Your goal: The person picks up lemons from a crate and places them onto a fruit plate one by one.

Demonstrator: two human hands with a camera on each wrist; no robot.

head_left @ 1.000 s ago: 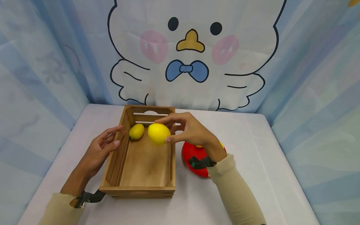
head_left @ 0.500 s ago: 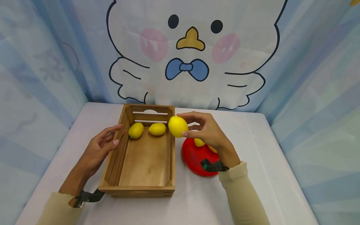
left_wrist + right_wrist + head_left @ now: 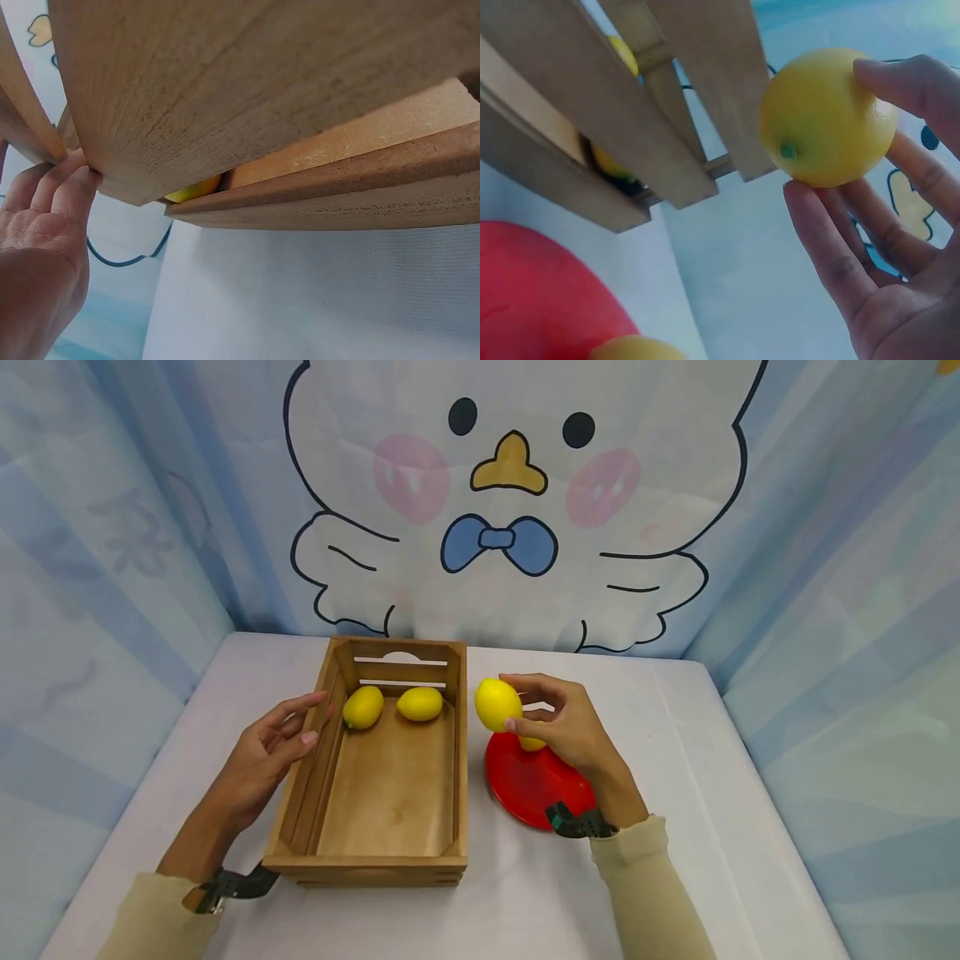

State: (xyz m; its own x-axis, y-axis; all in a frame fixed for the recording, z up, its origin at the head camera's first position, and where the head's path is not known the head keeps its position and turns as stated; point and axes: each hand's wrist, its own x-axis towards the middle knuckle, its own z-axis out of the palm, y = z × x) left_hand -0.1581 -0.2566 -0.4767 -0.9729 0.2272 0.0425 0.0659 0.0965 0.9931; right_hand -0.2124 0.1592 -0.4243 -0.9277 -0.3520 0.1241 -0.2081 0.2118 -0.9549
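My right hand (image 3: 566,720) pinches a yellow lemon (image 3: 498,704) between thumb and fingers, up over the far edge of a red plate (image 3: 525,789). Its small green tip faces the camera in the right wrist view. Beneath that hand, another lemon (image 3: 532,744) on the plate is partly covered. My left hand (image 3: 258,760) rests on the left wall of a slatted wooden crate (image 3: 366,862), its fingers extended to the rim and the fingertips partly hidden by a slat (image 3: 142,97). Inside the crate, at its far end, lie two lemons, one on the left (image 3: 363,707) and one on the right (image 3: 420,703).
A white cloth (image 3: 712,827) covers the table. Printed curtains (image 3: 832,635) enclose its back and sides. The plate stands close to the crate's right wall. Each wrist wears a dark camera strap.
My right hand has carried its lemon rightward, from above the crate's inside to above the plate. The right lemon in the crate has come into sight. My left hand stays at the wall.
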